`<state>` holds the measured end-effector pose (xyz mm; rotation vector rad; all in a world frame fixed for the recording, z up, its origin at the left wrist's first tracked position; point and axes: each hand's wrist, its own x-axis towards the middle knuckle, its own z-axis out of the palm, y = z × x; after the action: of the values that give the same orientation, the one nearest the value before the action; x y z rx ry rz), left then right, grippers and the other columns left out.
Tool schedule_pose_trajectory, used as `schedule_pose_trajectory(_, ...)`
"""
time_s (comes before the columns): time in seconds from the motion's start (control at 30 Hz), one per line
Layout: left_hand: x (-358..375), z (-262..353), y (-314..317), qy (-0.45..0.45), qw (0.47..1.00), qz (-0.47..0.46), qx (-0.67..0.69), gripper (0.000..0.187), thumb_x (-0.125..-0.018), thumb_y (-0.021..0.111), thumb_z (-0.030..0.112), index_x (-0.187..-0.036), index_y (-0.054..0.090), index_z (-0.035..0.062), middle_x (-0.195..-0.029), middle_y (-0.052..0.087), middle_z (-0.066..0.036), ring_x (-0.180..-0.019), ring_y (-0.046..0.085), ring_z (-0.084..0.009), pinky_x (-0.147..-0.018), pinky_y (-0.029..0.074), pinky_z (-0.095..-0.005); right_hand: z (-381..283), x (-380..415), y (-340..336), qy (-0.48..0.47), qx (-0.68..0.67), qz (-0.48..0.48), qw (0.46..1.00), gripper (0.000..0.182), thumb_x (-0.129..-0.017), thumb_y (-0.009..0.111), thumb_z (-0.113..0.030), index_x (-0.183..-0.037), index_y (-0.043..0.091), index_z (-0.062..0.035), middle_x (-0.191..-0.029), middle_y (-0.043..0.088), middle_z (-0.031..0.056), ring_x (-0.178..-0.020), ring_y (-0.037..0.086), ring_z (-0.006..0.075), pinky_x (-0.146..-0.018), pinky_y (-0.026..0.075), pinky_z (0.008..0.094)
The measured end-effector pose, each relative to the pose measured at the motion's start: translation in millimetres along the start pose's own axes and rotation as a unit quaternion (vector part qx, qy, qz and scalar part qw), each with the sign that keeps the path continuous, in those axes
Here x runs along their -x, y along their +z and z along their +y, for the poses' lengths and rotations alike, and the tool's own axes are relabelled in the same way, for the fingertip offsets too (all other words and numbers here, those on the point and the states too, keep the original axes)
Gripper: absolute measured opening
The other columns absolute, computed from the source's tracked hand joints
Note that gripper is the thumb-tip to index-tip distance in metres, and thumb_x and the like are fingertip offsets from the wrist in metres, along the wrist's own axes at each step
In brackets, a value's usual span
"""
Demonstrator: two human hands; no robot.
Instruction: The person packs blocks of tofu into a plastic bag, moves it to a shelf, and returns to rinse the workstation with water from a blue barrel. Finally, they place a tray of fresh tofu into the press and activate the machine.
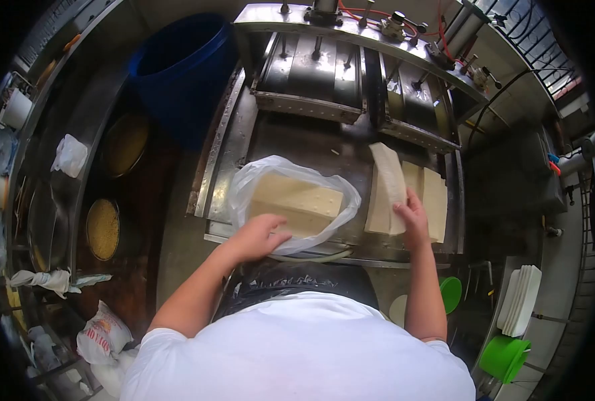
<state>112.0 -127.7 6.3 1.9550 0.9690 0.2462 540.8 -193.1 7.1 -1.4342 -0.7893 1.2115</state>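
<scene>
My right hand point(413, 218) grips a long pale slab of tofu point(388, 172), tilted up over other tofu slabs point(433, 197) on the right of the metal table. My left hand point(264, 236) is at the near rim of a clear plastic bag point(241, 179), its fingers curved and apart with nothing between them. Inside the bag lie pale tofu pieces point(297, 198), side by side. The bag's mouth is spread wide around them.
Metal presses with perforated trays point(311, 107) stand along the far side of the table point(290, 142). A blue barrel point(180, 60) is at the back left. Round containers of yellowish stuff point(103, 229) sit left. Green buckets point(506, 359) are low on the right.
</scene>
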Motion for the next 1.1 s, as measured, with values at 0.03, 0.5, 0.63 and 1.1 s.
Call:
schedule_pose_trajectory(0.03, -7, 0, 0, -0.024, 0.995, 0.061, 0.074, 0.048, -0.105, 0.067, 0.042, -0.129, 0.070, 0.0002, -0.122, 0.074, -0.020, -0.116, 0.071, -0.0341, -0.100, 0.056, -0.0461, -4, 9, 26, -0.056, -0.012, -0.031, 0.998, 0.078, -0.090, 0.073, -0.010, -0.160, 0.043, -0.0008, -0.148, 0.060, 0.0118, -0.133, 0.058, 0.0231, -0.113, 0.046, 0.0359)
schedule_pose_trajectory(0.5, -1, -67, -10, -0.254, 0.947, 0.026, 0.195, 0.048, -0.102, 0.074, 0.037, -0.133, 0.067, 0.0010, -0.113, 0.075, -0.008, -0.101, 0.070, -0.0174, -0.089, 0.056, -0.0332, 61, 25, 161, -0.414, 0.525, -0.279, 0.690, 0.086, -0.068, 0.083, -0.016, -0.148, 0.052, -0.0077, -0.141, 0.059, 0.0120, -0.123, 0.057, 0.0369, -0.110, 0.048, 0.0491)
schedule_pose_trajectory(0.63, -3, -76, 6, -0.135, 0.956, 0.139, 0.219, 0.047, -0.094, 0.078, 0.030, -0.126, 0.070, -0.0041, -0.120, 0.074, -0.018, -0.110, 0.070, -0.0268, -0.096, 0.055, -0.0395, 74, 34, 155, -0.368, 0.513, -0.240, 0.737, 0.089, -0.065, 0.087, -0.021, -0.147, 0.054, -0.0090, -0.139, 0.058, 0.0127, -0.124, 0.057, 0.0350, -0.110, 0.048, 0.0469)
schedule_pose_trajectory(1.1, -2, -39, -24, -0.164, 0.972, 0.098, -0.137, 0.068, -0.088, 0.085, 0.029, -0.138, 0.053, -0.0054, -0.134, 0.061, -0.033, -0.126, 0.059, -0.0497, -0.107, 0.050, -0.0515, 78, 47, 141, -0.305, 0.559, -0.078, 0.767, 0.081, -0.079, 0.086, -0.021, -0.151, 0.050, -0.0075, -0.143, 0.053, 0.0164, -0.130, 0.053, 0.0403, -0.112, 0.046, 0.0489)
